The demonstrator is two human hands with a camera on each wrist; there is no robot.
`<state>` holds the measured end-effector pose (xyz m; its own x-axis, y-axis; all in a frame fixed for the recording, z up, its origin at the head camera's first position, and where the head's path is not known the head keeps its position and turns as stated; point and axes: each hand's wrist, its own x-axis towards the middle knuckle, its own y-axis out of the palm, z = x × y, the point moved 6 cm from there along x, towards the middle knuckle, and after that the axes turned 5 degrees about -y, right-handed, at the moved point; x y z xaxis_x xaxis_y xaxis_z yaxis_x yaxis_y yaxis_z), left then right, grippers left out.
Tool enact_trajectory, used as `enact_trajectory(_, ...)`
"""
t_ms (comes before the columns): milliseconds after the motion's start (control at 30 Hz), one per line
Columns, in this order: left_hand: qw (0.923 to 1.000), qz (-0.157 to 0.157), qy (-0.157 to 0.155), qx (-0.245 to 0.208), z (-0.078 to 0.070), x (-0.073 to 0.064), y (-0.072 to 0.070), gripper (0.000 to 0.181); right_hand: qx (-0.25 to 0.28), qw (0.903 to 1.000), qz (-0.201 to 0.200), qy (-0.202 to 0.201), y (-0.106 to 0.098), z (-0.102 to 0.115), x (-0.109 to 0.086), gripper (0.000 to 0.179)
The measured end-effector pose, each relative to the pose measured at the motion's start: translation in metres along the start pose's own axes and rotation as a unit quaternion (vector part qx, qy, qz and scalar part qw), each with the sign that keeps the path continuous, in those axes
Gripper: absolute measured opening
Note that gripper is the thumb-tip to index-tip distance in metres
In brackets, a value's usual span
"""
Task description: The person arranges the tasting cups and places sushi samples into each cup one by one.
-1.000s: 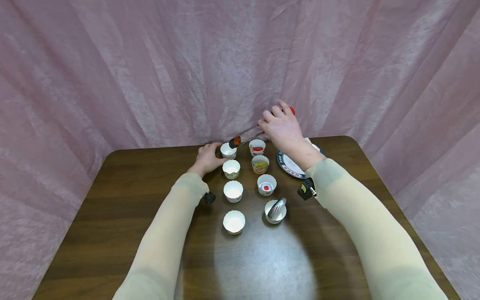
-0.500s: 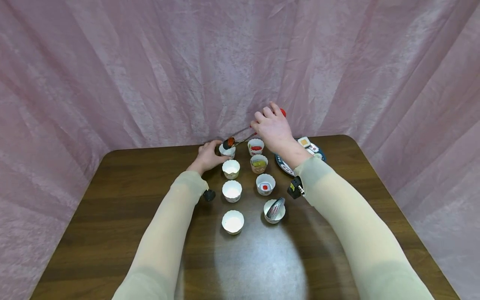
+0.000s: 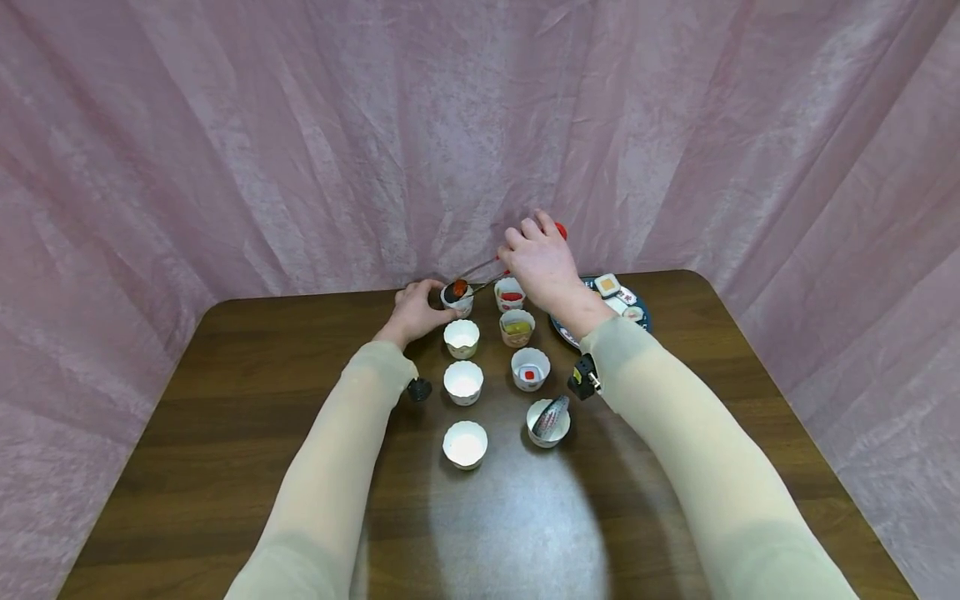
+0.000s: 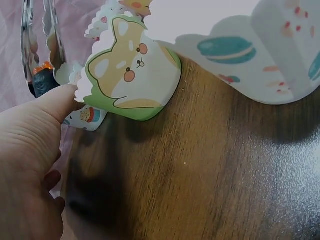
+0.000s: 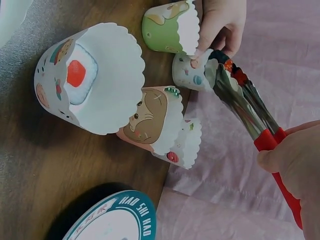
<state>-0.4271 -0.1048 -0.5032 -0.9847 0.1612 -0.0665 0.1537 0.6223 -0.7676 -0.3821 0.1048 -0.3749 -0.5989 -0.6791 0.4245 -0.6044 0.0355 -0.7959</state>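
Observation:
My left hand [image 3: 414,313] holds the farthest cup of the left row, a white patterned paper cup [image 5: 190,73], thumb on its near side. My right hand [image 3: 542,262] grips red-handled metal tongs [image 5: 267,140]. Between the tongs' tips is a gunkan sushi piece [image 3: 455,291], dark seaweed topped with orange roe, at that cup's mouth. In the left wrist view the sushi [image 4: 44,80] shows beside my thumb, partly behind the cup's rim. Nearest below this cup stands a green paper cup with a dog face [image 4: 142,75].
Two more white cups [image 3: 463,382] continue the left row. The right row's cups hold a red-topped piece [image 3: 512,296], a yellow-green piece [image 3: 517,328], a red-centred roll [image 3: 529,375] and a silvery fish piece [image 3: 551,417]. A blue-rimmed plate [image 3: 644,310] with sushi lies at right, partly behind my right forearm.
My right hand has moved left and slightly down, bringing the tongs and the sushi from beside the far-left cup to its mouth. More of the plate shows. My left hand has stayed at the cup.

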Motion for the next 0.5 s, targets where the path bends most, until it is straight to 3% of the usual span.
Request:
enact_trajectory(200, 0.9999, 0.005, 0.006, 0.010, -0.0041, 0.0016, 0.0015, 0.079, -0.004, 0.9999, 0.010, 0.005, 0.0022, -0.0004, 0.0006, 0.021)
enact_trajectory(500, 0.9999, 0.012, 0.002, 0.008, -0.0098, 0.0034, 0.0015, 0.079, -0.009, 0.9987, 0.049, 0.000, 0.0027, 0.0075, 0.0071, 0.022)
